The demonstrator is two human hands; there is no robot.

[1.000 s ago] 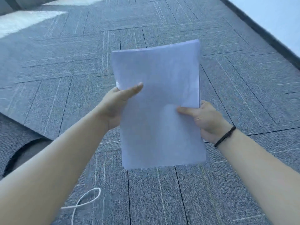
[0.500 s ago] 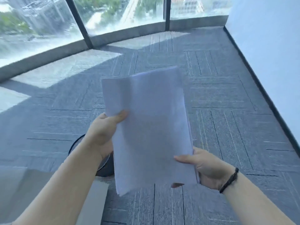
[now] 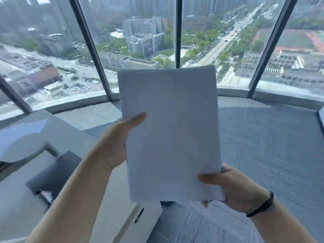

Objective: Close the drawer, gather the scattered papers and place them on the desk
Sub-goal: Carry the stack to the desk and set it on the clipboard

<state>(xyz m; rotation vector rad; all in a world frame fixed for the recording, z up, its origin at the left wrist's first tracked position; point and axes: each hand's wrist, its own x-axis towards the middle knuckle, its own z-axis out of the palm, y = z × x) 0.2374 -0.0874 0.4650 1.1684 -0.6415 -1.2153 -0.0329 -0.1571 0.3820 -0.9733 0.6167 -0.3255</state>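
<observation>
Between the two hands, a squared-up stack of plain white paper sheets (image 3: 170, 134) was held upright in the head view. The left hand (image 3: 114, 144) was clamped on the stack's left edge, its thumb laid across the front; the right hand (image 3: 233, 185), a black cord bracelet (image 3: 261, 206) on its wrist, was closed on the lower right corner with its fingers (image 3: 209, 178) pressing the sheet face. A second earlier the same stack had been seen against grey carpet tiles only; the view had since been lifted, so that curved floor-to-ceiling windows (image 3: 140, 41) and, at lower left, a pale glossy worktop (image 3: 15, 199) were brought in. A dark flat item (image 3: 52, 174) was seen lying on that surface, too blurred to be named. The stack was carried in the air, to the right of the worktop and not touching it. Gathering was judged finished, with only the laying down left. The drawer could not be picked out with certainty.
</observation>
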